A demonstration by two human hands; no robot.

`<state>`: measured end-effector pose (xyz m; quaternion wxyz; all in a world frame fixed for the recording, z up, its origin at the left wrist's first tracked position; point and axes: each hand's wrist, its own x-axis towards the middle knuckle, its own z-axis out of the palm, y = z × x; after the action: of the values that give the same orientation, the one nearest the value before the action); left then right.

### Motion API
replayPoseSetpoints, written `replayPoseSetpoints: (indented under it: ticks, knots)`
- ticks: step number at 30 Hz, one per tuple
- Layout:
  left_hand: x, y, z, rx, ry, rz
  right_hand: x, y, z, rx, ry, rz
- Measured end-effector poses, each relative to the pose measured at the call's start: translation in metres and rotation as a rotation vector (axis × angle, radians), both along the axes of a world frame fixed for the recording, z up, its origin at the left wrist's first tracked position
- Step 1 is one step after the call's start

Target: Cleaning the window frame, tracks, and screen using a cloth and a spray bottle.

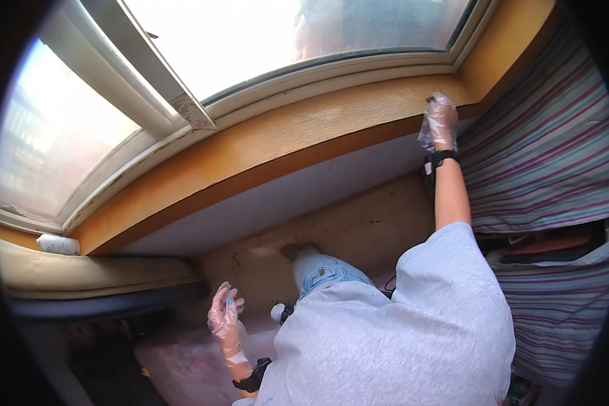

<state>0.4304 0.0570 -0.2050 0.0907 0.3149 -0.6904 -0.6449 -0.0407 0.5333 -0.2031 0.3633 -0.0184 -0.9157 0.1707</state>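
Observation:
My right hand, in a clear plastic glove, reaches to the right end of the orange-brown wooden windowsill. Its fingers are curled over the sill, and a small dark object shows at the fingertips; most of it is hidden in the grip. The sill's surface looks worn and scuffed in its middle stretch. Lower down, my left hand, gloved the same way, hangs in the air before my body. Its fingers are loosely bent and apart, with nothing visible in them. Black straps circle both wrists.
Behind the sill stands a pale-framed window with a sash at the left. A white can lies at the sill's left end, by a beige padded surface. Striped fabric hangs close on the right.

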Motion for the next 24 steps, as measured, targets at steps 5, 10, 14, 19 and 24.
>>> replayPoseSetpoints:
  ticks: [5, 10, 14, 19, 24]
  knots:
    - [0.065, -0.021, -0.052, 0.101, 0.004, 0.230, 0.031, 0.149, -0.022, -0.236, -0.220, -0.370]
    - [0.111, -0.040, -0.110, 0.371, 0.014, 0.306, 0.072, 0.075, 0.059, -0.043, 0.107, -0.041]
    - [0.063, -0.033, -0.086, 0.254, 0.007, 0.284, 0.041, -0.039, 0.097, 0.090, 0.445, 0.300]
    - [-0.031, 0.025, -0.010, -0.152, 0.036, 0.190, 0.059, -0.182, 0.057, 0.134, 0.000, 0.854]
    - [-0.087, 0.067, -0.002, -0.093, 0.047, 0.084, 0.028, -0.163, 0.024, 0.023, -0.022, 0.773]
